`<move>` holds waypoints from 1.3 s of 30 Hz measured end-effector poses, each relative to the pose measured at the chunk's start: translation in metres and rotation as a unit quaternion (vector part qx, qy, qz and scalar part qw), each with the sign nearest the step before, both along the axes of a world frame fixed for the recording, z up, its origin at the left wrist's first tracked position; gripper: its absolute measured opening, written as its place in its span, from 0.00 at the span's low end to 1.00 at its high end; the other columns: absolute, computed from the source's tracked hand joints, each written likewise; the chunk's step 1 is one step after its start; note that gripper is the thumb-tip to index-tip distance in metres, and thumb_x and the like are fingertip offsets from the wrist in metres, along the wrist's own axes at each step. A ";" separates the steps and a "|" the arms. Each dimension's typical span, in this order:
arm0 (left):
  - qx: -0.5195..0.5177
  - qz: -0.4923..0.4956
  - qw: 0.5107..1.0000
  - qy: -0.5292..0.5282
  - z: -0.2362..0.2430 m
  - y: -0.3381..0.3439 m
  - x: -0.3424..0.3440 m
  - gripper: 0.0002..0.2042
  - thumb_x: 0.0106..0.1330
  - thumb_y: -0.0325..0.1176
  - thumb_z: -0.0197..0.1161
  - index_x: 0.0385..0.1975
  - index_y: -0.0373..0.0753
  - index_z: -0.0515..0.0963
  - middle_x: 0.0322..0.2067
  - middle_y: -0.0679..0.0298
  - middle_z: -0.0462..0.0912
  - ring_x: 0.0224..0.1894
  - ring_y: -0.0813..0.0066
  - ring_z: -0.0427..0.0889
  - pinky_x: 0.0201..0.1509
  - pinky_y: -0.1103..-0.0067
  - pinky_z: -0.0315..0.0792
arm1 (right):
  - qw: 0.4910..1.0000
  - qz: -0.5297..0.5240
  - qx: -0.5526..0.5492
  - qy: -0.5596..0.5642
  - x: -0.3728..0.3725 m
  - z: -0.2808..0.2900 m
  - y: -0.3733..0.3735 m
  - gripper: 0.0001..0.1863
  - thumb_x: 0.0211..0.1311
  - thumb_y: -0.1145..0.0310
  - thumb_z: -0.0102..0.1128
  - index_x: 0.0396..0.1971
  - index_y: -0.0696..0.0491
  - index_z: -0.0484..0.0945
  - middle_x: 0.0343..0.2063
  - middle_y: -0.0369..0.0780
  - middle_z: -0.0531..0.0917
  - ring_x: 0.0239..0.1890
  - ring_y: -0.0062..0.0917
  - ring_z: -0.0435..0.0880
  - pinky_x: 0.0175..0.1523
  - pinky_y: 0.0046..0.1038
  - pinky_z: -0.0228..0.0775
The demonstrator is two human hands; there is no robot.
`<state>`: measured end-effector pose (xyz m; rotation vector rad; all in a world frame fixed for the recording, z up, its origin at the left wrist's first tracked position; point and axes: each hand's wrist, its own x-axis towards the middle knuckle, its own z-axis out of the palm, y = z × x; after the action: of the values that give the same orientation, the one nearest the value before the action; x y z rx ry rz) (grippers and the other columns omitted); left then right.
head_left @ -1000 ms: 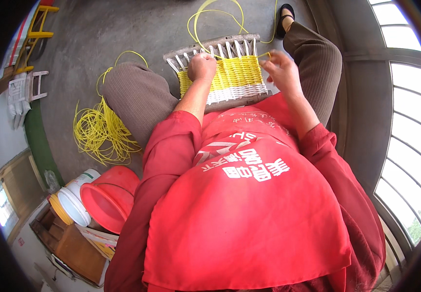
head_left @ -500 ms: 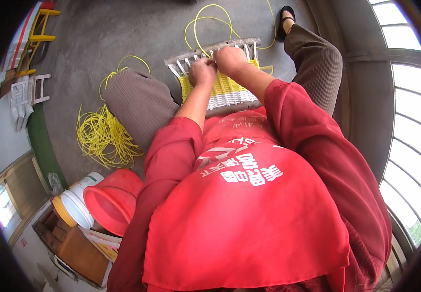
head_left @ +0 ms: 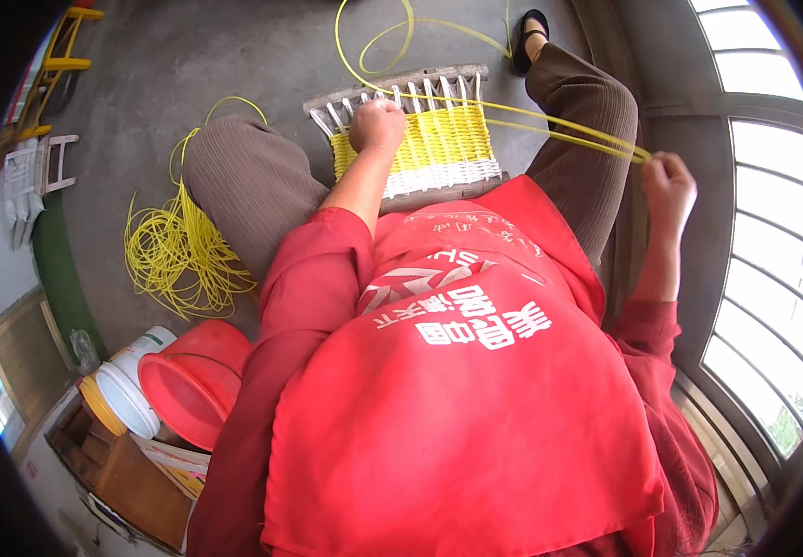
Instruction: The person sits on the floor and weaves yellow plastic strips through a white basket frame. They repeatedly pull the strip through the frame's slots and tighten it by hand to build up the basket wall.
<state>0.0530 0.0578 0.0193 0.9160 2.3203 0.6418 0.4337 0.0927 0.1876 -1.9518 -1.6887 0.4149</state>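
Observation:
A small wooden frame [head_left: 397, 82] rests between my legs, with white cords strung on it and yellow weave [head_left: 448, 135] above a white woven band [head_left: 438, 181]. My left hand [head_left: 375, 125] is closed at the upper left of the weave, by the yellow cord; what its fingers grip is hidden. Out to the right beside my knee, my right hand [head_left: 668, 176] is closed on the yellow cord [head_left: 596, 136], pulled out in two long lines from the frame. Beyond the frame, loose loops of this cord lie over the floor.
A tangled yellow cord pile [head_left: 179, 251] lies by my left knee. At lower left are a red bucket [head_left: 192, 381], white buckets [head_left: 128, 390] and a wooden cabinet [head_left: 132, 483]. Yellow [head_left: 63, 60] and white stools [head_left: 39, 176] stand along the left wall. Barred windows [head_left: 763, 278] line the right.
My right hand has left the middle of the weave and moved far right, drawing yellow cord out with it. My left hand stays at the weave, slightly further left.

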 end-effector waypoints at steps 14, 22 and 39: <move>0.000 -0.017 1.000 0.011 -0.003 0.003 -0.002 0.08 0.49 0.36 0.59 0.26 0.51 0.84 0.31 0.61 0.84 0.35 0.59 0.83 0.38 0.67 0.76 | 0.866 0.447 0.046 -0.218 -0.237 -0.043 0.040 0.14 0.48 0.69 0.60 0.39 0.49 0.78 0.41 0.37 0.79 0.47 0.33 0.77 0.51 0.34 0.69; 0.005 -0.011 1.000 0.026 -0.002 -0.001 -0.002 0.06 0.53 0.38 0.61 0.27 0.49 0.84 0.33 0.61 0.84 0.37 0.57 0.82 0.39 0.66 0.75 | 0.831 0.464 -0.120 -0.283 -0.299 -0.121 0.041 0.08 0.52 0.66 0.55 0.29 0.48 0.83 0.33 0.41 0.84 0.38 0.34 0.84 0.42 0.35 0.75; 0.001 0.010 1.000 -0.009 -0.003 0.000 -0.002 0.09 0.50 0.36 0.58 0.27 0.48 0.84 0.31 0.59 0.84 0.35 0.56 0.83 0.37 0.66 0.75 | 0.956 -0.134 0.206 0.162 0.089 0.055 0.068 0.07 0.54 0.76 0.56 0.31 0.61 0.81 0.24 0.39 0.82 0.23 0.20 0.76 0.27 0.20 0.67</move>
<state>0.0506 0.0581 0.0159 0.8861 2.3168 0.6587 0.5228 0.1608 0.2430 -1.6650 -1.1715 0.2395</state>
